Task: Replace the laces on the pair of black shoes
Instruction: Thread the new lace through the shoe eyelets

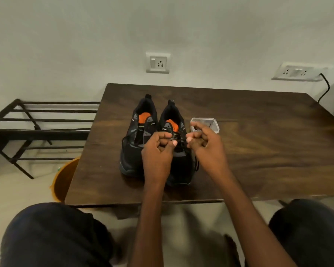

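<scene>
On the table (258, 151) the two black shoes stand side by side, toes toward us, with our hands at 6 o'clock of them. We judge the task to be midway: the left shoe (132, 151), at 9 o'clock of its mate, shows an open throat with what may be a thin lace crossing it, though we cannot tell whether it is fully laced. We are working on the right shoe (178, 157). Our left hand (158, 151) has its fingers curled, pinching what looks like the eyelet flap or lace at the tongue; our right hand (204, 145) is also curled, thumb against fingers, seemingly pinching a lace end. A dark lace (197, 164) hangs down the shoe's side at 3 o'clock. A clear tub (210, 122) sits just beside the shoe at 2 o'clock, something dark inside that we cannot identify. Our hands hide most of the eyelets, so how many rows are threaded stays unknown, and black lace on black shoe is hard to trace.
</scene>
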Demonstrator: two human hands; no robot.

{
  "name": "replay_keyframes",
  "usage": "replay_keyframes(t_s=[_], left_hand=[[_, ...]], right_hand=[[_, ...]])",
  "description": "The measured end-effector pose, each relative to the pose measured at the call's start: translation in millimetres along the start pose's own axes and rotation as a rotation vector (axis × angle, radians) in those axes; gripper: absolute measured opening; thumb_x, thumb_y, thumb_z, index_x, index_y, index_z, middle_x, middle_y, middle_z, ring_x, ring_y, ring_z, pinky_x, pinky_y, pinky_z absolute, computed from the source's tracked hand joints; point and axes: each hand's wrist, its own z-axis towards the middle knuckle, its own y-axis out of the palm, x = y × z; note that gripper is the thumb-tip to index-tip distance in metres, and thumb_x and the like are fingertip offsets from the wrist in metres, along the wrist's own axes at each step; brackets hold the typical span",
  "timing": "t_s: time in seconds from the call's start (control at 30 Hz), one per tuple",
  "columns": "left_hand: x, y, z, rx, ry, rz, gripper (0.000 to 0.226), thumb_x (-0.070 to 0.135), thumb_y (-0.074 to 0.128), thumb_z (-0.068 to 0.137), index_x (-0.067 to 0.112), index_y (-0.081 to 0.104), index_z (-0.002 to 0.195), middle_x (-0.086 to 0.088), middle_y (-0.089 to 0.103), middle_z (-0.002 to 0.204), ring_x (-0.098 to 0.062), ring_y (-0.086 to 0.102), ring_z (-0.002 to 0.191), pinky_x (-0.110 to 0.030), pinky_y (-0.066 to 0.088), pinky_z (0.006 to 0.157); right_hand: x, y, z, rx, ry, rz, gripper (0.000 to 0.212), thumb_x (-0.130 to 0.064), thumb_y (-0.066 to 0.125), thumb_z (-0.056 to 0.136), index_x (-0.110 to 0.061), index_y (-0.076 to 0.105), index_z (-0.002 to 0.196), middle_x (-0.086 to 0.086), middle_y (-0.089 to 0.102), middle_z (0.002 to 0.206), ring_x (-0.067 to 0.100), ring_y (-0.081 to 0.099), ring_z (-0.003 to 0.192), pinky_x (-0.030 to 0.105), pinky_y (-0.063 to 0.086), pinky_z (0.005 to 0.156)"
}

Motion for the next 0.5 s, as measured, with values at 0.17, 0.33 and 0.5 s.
replay_keyframes(t_s=[0.17,0.33,0.5], left_hand=[[-9.7,-3.6,-16.0,-0.121,0.063,0.096,0.029,0.004,0.071,0.093,0.023,0.066,0.113,0.004,0.074,0.085,-0.006,0.072,0.082,-0.023,0.058,0.075],[-8.7,-10.2,-1.0,-0.116,0.051,0.179,0.029,0.002,0.072,0.092,0.023,0.064,0.110,0.002,0.073,0.083,-0.010,0.071,0.079,-0.024,0.058,0.073],[12.8,1.6,7.7,-0.113,0.154,0.357,0.031,0.005,0.069,0.093,0.024,0.061,0.116,-0.001,0.069,0.084,-0.009,0.068,0.076,-0.021,0.055,0.069]], right_hand=[[19.8,17.1,-10.3,-0.044,-0.099,-0.059,0.027,-0.008,0.066,0.098,-0.032,0.075,0.106,-0.015,0.073,0.098,-0.001,0.069,0.093,0.016,0.056,0.082],[31.4,19.9,6.4,-0.264,-0.110,-0.043,0.030,-0.007,0.069,0.097,-0.022,0.073,0.122,-0.005,0.074,0.107,-0.005,0.068,0.095,0.011,0.052,0.081],[20.4,0.5,14.2,-0.317,-0.011,0.072,0.016,-0.002,0.065,0.099,-0.005,0.076,0.110,0.006,0.076,0.093,-0.001,0.063,0.061,0.015,0.052,0.061]])
